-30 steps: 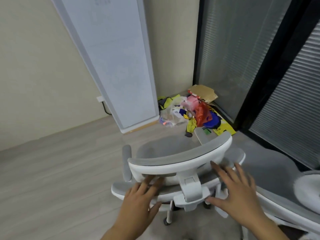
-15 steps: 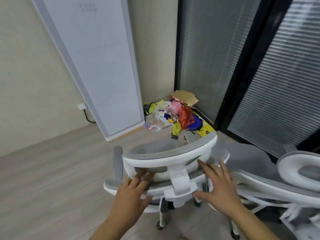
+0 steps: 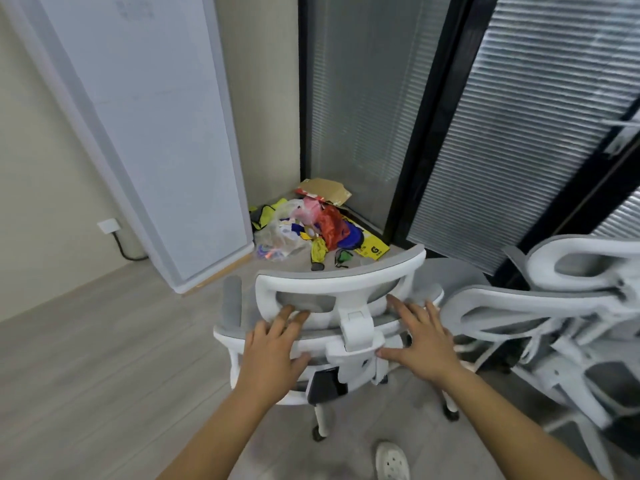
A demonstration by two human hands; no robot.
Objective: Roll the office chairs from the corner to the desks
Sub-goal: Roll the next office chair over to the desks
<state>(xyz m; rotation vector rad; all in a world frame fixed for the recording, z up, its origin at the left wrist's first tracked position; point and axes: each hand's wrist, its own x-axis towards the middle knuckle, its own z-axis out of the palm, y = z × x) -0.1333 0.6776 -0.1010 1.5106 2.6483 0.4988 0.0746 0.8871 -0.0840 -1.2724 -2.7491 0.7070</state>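
A white office chair (image 3: 341,277) with grey mesh stands right in front of me, its back turned to me. My left hand (image 3: 273,348) lies on the left of the backrest top with straight fingers reaching up to the headrest. My right hand (image 3: 424,337) is spread flat over the right side of the backrest, thumb beside the headrest bracket. Neither hand curls round the frame. A second white chair (image 3: 540,306) stands close on the right, its frame near my right hand.
A pile of coloured plastic bags and cardboard (image 3: 311,226) fills the corner behind the chair. A tall white panel (image 3: 152,133) leans on the left wall. Glass partitions with blinds (image 3: 519,133) run along the right. My white shoe (image 3: 391,460) shows at the bottom. Wooden floor stretches left.
My view has swung right and come closer, showing more of the second chair. Both hands stay spread on the first chair's backrest, now reaching further up toward the headrest.
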